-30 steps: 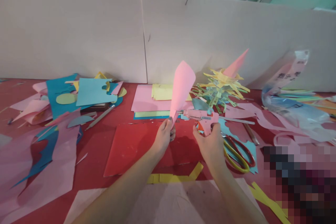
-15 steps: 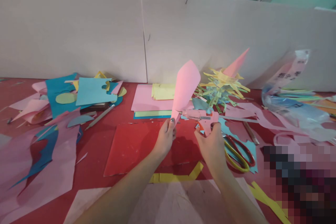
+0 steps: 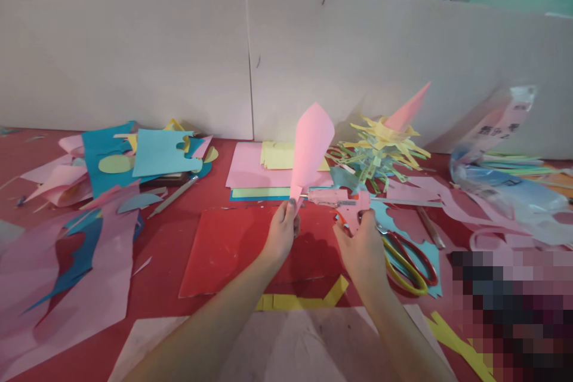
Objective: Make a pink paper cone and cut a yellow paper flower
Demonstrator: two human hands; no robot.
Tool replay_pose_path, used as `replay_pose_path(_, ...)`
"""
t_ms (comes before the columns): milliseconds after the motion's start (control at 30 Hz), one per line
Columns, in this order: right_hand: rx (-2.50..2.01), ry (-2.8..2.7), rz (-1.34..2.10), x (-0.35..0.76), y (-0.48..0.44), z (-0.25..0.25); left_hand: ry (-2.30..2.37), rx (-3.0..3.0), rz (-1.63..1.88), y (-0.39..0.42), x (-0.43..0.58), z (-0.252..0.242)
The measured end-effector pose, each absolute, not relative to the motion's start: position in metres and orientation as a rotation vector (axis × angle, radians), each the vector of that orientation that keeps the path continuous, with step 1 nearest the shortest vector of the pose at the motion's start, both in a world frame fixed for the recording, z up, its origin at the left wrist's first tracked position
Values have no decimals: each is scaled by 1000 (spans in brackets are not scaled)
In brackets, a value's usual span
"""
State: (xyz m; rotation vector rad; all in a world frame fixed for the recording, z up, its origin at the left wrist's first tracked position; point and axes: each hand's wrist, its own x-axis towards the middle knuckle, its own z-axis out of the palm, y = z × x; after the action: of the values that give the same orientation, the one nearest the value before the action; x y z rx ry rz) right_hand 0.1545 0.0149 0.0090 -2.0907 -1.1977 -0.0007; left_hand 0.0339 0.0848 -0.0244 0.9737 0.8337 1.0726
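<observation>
My left hand (image 3: 283, 227) is closed round the narrow lower end of a rolled pink paper cone (image 3: 312, 146), held upright with its wide end up. In my right hand (image 3: 362, 245) is a pink hot glue gun (image 3: 335, 198); the fingers wrap its handle. The gun's nozzle points left at the cone's lower part; whether it touches the paper I cannot tell. A glue stick runs out of the gun's back. Beneath both hands lies a red board (image 3: 242, 250). Scissors (image 3: 407, 265) with yellow and red handles lie just right of my right hand.
Stacked pink paper (image 3: 248, 164) and yellow paper (image 3: 277, 155) lie behind the cone. A fringed paper piece with a pink cone tip (image 3: 409, 107) stands back right. A plastic bag (image 3: 505, 185) is at right. Paper scraps (image 3: 102, 239) and a pen (image 3: 174, 196) lie left. A white panel (image 3: 134, 42) stands behind.
The cone has tilted slightly left, and the glue gun's nozzle has come more clearly into view beside its lower part. The whole view has shifted slightly. Both grips stay the same.
</observation>
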Motion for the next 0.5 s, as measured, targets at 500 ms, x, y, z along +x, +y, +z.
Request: replay_pose_path(500, -2035, -1234, -38, 155, 16, 6, 822, 902, 1085, 85, 32, -22)
